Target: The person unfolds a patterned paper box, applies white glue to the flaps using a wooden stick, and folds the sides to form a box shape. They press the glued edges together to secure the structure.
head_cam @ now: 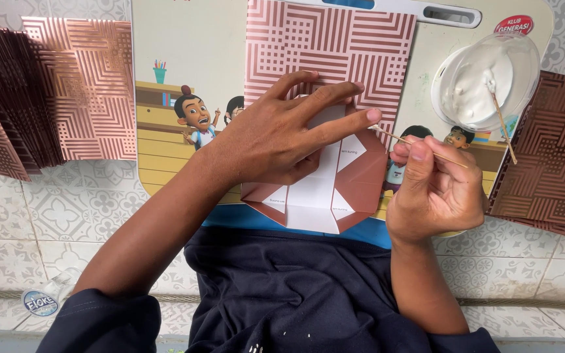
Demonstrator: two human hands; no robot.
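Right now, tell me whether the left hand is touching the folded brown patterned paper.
Touching. The head view shows the left hand pressed flat, fingers spread, on the folded brown patterned paper.

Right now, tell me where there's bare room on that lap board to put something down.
Free: the cartoon-printed lap board at its upper left, between the copper-patterned paper stack and the patterned sheet being folded. Crowded: the centre, under the left hand, and the right side, where the right hand holds a thin wooden stick below the clear glue dish.

The folded paper lies on the board, glue dish right, paper stacks apparently flanking.
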